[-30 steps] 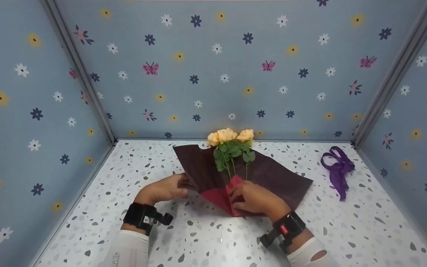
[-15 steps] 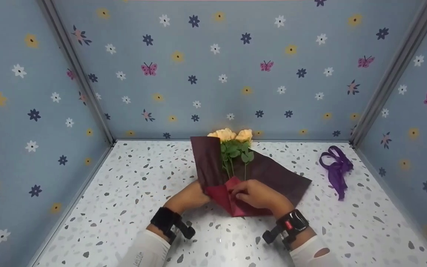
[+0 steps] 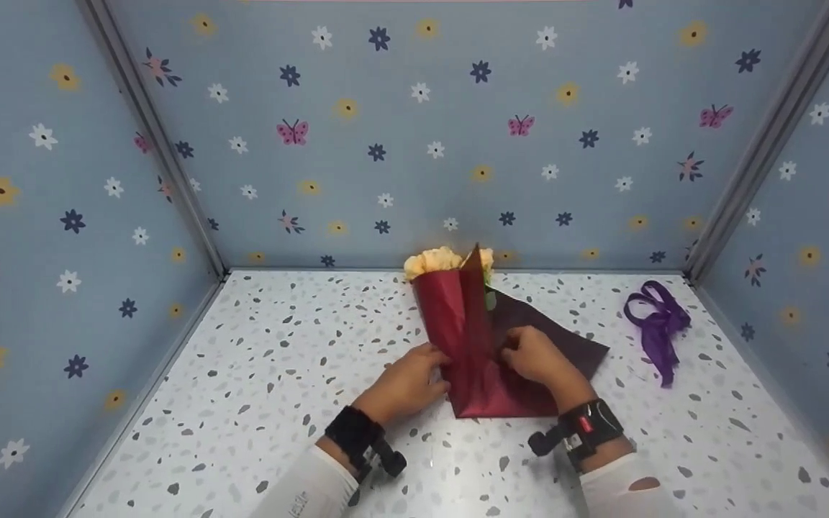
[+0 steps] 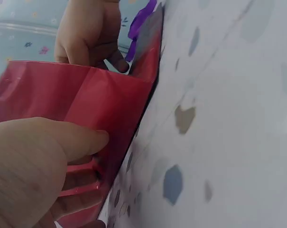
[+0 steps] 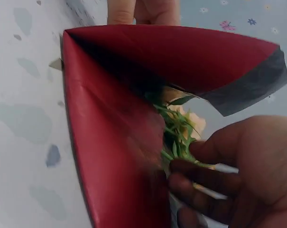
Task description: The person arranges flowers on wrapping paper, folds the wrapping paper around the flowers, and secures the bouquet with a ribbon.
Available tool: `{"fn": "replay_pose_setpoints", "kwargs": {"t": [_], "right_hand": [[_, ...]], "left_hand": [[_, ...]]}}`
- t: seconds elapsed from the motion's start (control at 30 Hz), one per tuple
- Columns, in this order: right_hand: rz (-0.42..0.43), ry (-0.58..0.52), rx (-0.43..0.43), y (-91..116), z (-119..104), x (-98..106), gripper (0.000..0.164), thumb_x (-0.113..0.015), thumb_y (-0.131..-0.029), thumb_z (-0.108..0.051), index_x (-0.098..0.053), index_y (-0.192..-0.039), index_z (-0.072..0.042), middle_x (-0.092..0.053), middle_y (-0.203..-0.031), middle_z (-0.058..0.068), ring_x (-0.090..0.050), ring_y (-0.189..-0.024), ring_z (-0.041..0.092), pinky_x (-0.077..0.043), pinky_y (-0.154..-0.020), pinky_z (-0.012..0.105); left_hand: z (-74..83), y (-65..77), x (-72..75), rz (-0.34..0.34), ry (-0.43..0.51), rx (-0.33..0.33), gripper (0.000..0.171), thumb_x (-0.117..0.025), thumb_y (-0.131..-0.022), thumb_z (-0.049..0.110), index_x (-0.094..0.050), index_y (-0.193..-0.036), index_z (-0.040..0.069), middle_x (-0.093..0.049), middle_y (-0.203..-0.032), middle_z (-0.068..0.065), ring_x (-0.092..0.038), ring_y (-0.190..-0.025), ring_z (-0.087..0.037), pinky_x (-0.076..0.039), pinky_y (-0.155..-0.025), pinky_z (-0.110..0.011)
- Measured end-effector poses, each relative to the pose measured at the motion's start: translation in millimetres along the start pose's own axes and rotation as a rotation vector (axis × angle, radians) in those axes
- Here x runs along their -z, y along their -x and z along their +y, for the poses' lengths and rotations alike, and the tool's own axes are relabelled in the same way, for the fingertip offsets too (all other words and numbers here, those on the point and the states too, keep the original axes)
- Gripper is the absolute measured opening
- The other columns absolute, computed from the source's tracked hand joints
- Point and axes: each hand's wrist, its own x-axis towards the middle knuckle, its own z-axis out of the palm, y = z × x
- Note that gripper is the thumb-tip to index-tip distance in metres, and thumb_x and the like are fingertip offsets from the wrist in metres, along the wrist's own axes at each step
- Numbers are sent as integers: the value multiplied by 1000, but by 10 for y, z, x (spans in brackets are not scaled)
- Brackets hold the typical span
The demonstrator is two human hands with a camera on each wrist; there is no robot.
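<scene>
A white tabletop (image 3: 256, 432) with a terrazzo pattern of grey and dark chips fills the lower part of the head view. Around it stand three pale-blue panels printed with white, yellow and navy flowers and pink butterflies: a back wall (image 3: 436, 201), a left wall (image 3: 33, 288) and a right wall (image 3: 825, 288). Grey metal posts (image 3: 150, 129) mark the two rear corners.

Near the middle of the tabletop lies a sheet of crimson and dark maroon wrapping paper (image 3: 443, 316), its left side folded over a bunch of peach-coloured roses with green leaves (image 3: 432, 263). The blooms show past the paper's upper edge, close to the back wall. Well apart, at the far right, rests a looped purple fabric ribbon (image 3: 659, 331).

The left hand (image 3: 407, 381) touches the outside of the folded paper, thumb extended and fingers relaxed. The right hand (image 3: 538, 358) is beside the fold's opening with loosely bent fingers, near the stems. Both wrists wear black straps (image 3: 353, 434), below white sleeves (image 3: 314, 483).
</scene>
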Motion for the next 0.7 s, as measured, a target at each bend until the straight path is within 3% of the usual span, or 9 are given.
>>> {"fn": "replay_pose_setpoints", "kwargs": {"t": [0.1, 0.2, 0.3, 0.43, 0.53, 0.7], "right_hand": [[-19, 133, -77, 44, 127, 126, 18, -80, -86, -14, -76, -101, -6, -73, -91, 7, -66, -83, 21, -58, -81, 43], [-71, 181, -80, 76, 233, 192, 27, -87, -79, -17, -77, -101, -6, -73, -90, 5, -64, -84, 21, -57, -84, 44], [-94, 169, -47, 79, 308, 230, 25, -89, -78, -20, -77, -96, -8, -72, -85, 3, -62, -80, 19, -56, -81, 41], [-98, 64, -94, 77, 405, 312, 15, -78, -89, -20, -76, -98, -7, -72, -81, 3, -64, -74, 17, -55, -68, 35], [-26, -18, -183, 87, 462, 422, 18, -64, -96, -16, -74, -102, -1, -74, -83, 12, -68, -71, 20, -55, -63, 34], [292, 33, -208, 123, 363, 605, 27, -59, -101, -23, -74, -103, -2, -76, -107, 21, -70, -89, 28, -56, -81, 46]], "left_hand": [[82, 22, -47, -29, -57, 20, 47, -74, -98, 31, -66, -142, 17, -60, -139, 1, -59, -132, -16, -51, -113, -39], [139, 45, -82, -40, -98, 38, 51, -75, -98, 35, -65, -143, 15, -58, -133, 1, -57, -125, -15, -52, -110, -37], [170, 45, -101, -33, -141, 40, 52, -76, -97, 37, -66, -142, 13, -56, -129, -1, -56, -120, -16, -53, -107, -37], [188, 29, -115, -46, -139, 44, 55, -75, -98, 40, -63, -146, 15, -55, -132, -2, -56, -123, -16, -52, -109, -38], [197, 27, -127, -59, -119, 46, 59, -75, -97, 42, -61, -149, 16, -55, -138, -1, -56, -127, -16, -52, -111, -38], [204, 38, -149, -82, -130, 21, 62, -75, -97, 46, -60, -150, 19, -55, -143, 1, -59, -131, -18, -51, -113, -39]]}}
